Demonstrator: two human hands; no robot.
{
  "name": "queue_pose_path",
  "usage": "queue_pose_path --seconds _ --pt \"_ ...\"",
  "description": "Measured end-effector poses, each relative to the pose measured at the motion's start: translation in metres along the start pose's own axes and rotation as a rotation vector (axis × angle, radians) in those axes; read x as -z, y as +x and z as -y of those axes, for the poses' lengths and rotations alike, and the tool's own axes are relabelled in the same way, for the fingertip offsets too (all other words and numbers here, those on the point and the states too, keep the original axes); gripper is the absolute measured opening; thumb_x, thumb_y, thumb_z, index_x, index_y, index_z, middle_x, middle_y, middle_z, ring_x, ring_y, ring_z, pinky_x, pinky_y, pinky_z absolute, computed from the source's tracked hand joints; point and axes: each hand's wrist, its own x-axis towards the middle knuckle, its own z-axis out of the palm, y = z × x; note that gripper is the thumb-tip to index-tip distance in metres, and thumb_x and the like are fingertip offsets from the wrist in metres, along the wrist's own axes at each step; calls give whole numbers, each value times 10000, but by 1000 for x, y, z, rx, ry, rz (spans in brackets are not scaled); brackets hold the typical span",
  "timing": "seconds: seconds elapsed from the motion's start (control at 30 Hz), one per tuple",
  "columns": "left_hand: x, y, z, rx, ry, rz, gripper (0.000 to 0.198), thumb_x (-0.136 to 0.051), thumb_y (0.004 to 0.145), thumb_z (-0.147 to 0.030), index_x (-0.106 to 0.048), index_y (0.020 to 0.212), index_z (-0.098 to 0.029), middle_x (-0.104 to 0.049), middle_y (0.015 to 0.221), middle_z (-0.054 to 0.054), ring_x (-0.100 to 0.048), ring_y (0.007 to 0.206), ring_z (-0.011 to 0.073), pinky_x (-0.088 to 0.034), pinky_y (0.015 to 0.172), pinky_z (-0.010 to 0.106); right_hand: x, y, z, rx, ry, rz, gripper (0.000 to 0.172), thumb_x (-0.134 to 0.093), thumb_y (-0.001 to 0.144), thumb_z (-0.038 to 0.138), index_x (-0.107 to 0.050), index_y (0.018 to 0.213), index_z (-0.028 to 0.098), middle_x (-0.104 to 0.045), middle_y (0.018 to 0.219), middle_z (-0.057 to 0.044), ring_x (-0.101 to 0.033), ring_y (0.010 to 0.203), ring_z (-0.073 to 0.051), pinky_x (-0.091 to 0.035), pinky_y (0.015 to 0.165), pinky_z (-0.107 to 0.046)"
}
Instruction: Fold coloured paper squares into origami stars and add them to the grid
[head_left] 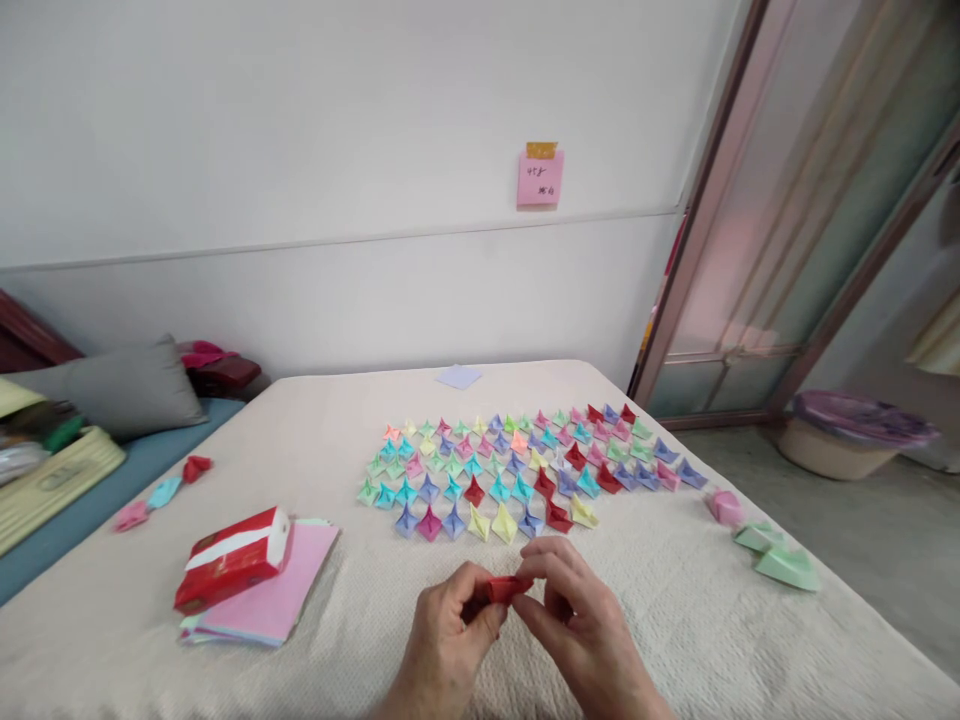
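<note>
Between my two hands, low in the middle of the head view, is a small red folded paper [505, 589]. My left hand [450, 625] pinches its left end between thumb and fingers. At the right end, the thumb and fingertips of my right hand [574, 610] close on the same paper. Just beyond my hands, several rows of small folded paper boats [505, 522] in many colours stand on the cream cloth [360, 590]. My fingers partly cover the red paper, so its full shape is hidden.
A red-and-white packet [234, 558] rests on a stack of coloured paper sheets [292, 590] at left. Folded pieces lie farther left, including a blue one [164, 491]. Green folded papers [787, 567] sit near the right edge. A pale sheet [458, 376] lies by the wall.
</note>
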Motion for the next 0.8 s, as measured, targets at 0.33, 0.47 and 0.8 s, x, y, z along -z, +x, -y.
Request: queue_pose_path --seconds 0.33,0.47,0.8 --pt "-4 4 2 140 -153 -50 69 -619 788 -236 -585 809 -180 -596 607 -26 -500 509 105 -399 493 198 -5 -9 -3 279 -234 -75 164 -494 865 94 -630 884 183 -578 815 -58 -575 605 -139 -450 513 -226" --pt "-7 2 5 115 -31 -51 77 -615 784 -207 -575 849 -195 -563 533 -55 -489 478 99 -373 488 194 -5 -4 3 45 -50 5 130 -568 814 123 -612 713 193 -562 713 -17 -550 588 -136 -414 515 -225" --pt "8 6 -14 199 -447 178 241 -567 865 -358 -636 886 -128 -584 639 9 -430 489 77 -319 469 201 3 4 2 -592 840 238 205 -663 770 312 -627 657 145 -606 550 -2 -437 486 -98 -287 502 -230"
